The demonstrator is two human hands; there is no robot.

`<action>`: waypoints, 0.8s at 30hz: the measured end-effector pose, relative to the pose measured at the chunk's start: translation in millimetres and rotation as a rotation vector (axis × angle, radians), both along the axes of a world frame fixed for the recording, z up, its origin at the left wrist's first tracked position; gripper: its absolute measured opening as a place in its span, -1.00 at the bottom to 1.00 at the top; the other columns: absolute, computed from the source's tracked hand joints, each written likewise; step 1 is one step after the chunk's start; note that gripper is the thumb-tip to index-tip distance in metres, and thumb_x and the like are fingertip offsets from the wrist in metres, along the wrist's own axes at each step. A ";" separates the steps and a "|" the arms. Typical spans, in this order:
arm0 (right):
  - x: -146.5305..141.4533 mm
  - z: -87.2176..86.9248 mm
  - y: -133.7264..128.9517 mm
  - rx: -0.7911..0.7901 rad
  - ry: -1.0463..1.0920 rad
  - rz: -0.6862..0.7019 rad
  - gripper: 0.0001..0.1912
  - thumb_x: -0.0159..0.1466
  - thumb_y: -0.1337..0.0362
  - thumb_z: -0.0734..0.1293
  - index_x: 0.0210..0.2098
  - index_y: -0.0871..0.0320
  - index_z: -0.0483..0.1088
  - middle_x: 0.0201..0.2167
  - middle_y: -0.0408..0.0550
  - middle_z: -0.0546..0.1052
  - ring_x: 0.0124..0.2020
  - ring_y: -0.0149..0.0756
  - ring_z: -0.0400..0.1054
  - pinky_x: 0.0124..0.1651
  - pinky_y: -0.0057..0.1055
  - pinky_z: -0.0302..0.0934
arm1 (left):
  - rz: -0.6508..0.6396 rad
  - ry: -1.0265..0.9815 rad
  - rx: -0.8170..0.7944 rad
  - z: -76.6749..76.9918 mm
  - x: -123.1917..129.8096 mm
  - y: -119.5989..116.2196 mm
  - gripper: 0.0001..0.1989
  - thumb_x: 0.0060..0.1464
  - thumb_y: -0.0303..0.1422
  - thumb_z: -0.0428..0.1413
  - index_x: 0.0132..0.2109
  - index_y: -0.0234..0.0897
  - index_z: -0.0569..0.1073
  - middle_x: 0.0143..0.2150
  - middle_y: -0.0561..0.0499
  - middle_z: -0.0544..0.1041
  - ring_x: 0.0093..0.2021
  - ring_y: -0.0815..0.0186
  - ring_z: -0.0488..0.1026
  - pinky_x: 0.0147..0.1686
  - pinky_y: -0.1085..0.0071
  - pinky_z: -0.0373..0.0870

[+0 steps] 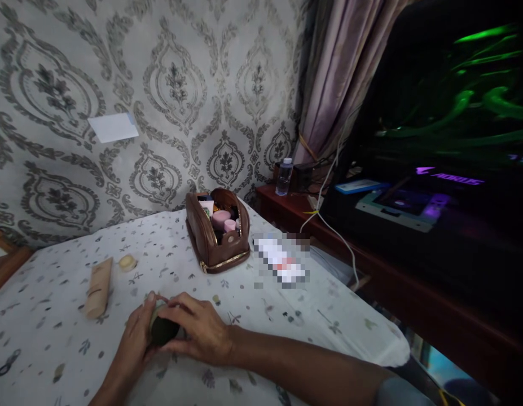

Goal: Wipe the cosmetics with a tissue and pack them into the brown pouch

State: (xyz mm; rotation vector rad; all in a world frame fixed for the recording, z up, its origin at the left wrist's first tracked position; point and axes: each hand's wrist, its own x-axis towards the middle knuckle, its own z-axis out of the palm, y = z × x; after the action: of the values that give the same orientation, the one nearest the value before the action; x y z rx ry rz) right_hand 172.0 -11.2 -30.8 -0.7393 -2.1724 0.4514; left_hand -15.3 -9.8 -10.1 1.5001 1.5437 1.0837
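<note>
Near the front of the bed, both hands are wrapped round a dark green round object (163, 331) with a paler green upper edge, possibly a cosmetic jar. My left hand (136, 334) closes on its left side. My right hand (202, 327) grips it from the right, fingers curled over the top and thumb below. Fingers hide much of it. Left of the hands lies a beige squeeze tube (99, 288), with a small cream-coloured round piece (127, 262) beyond it. An unzipped brown makeup bag (223, 256) stands farther back, with pink jars (222, 219) and other items inside.
A blurred-out white item (282, 260) lies right of the bag on the patterned sheet (337, 332). A dark red desk (267, 197) at the right bears a clear bottle (284, 177). A white cable (350, 254) hangs over its edge, near a dark glass-fronted case (413, 129).
</note>
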 end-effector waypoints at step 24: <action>2.7 12.6 1.1 0.095 -0.119 0.017 -0.65 0.41 0.07 0.25 0.12 0.00 0.44 0.09 0.02 0.46 0.06 -0.23 0.34 0.15 -0.28 0.26 | -0.034 -0.244 -0.378 10.5 3.8 -0.2 -0.43 -0.04 0.10 0.18 -0.06 -0.27 0.55 -0.23 -0.08 0.61 -0.35 0.19 0.52 -0.58 0.46 0.31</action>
State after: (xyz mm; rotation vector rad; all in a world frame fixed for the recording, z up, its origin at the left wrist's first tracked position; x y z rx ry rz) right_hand 174.7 -10.1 -18.2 -0.7117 -2.2952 0.3173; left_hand -11.5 -9.9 0.4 1.0914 1.4483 0.8602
